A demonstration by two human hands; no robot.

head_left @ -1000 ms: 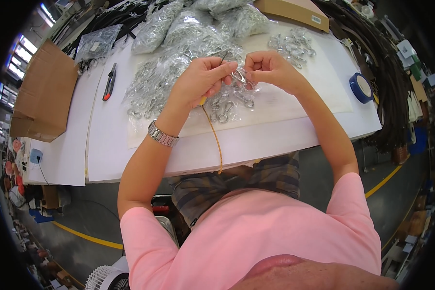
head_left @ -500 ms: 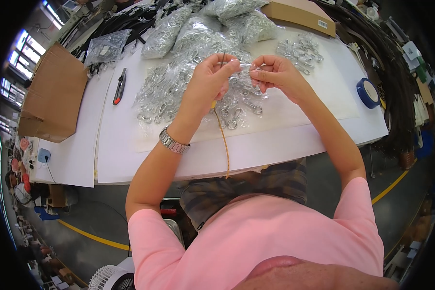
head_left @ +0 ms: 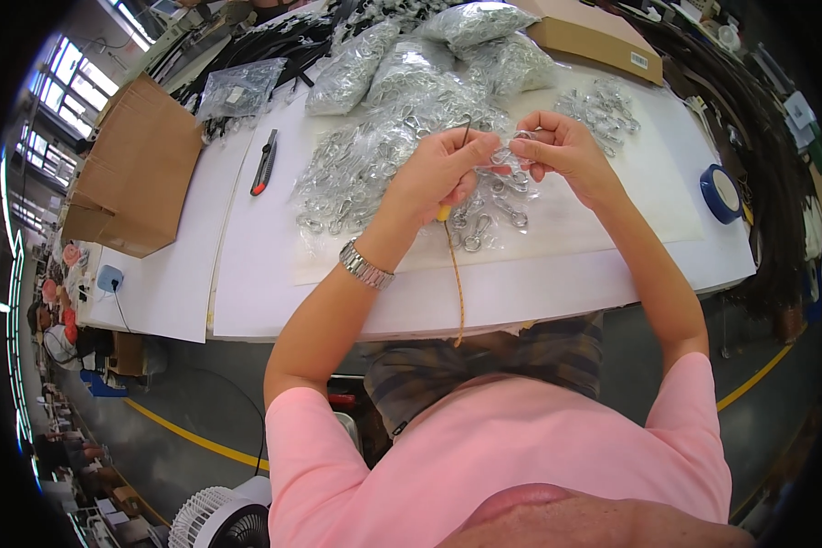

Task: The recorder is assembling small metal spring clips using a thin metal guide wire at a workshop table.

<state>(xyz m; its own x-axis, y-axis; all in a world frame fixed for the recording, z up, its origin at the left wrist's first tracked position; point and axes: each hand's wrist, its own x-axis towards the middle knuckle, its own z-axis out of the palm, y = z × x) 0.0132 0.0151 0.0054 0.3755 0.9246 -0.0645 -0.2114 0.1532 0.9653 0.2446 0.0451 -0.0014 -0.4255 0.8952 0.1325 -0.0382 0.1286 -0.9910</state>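
My left hand (head_left: 434, 178) is closed round a thin hooked hand tool (head_left: 444, 213). Its bent dark metal tip rises above my fingers, its yellow handle shows below them, and an orange-yellow cord (head_left: 457, 283) trails from it to the table's front edge. Thumb and forefinger of that hand also pinch a small clear plastic bag (head_left: 500, 164). My right hand (head_left: 571, 155) pinches the same plastic from the other side; whether a metal clasp is inside is too small to tell. Under and behind both hands spreads a heap of bagged silver snap hooks (head_left: 356, 178).
Full clear bags (head_left: 411, 68) rest behind the heap, beside a flat cardboard box (head_left: 603, 41). More snap hooks (head_left: 603, 114) lie right, near blue tape (head_left: 722, 194). A utility knife (head_left: 264, 163) and an open carton (head_left: 137, 169) are left. A fan (head_left: 215, 521) stands below.
The whole view has shifted, so the table and things appear further right. Both hands stay close together on the plastic, and the hooked tool remains in my left hand.
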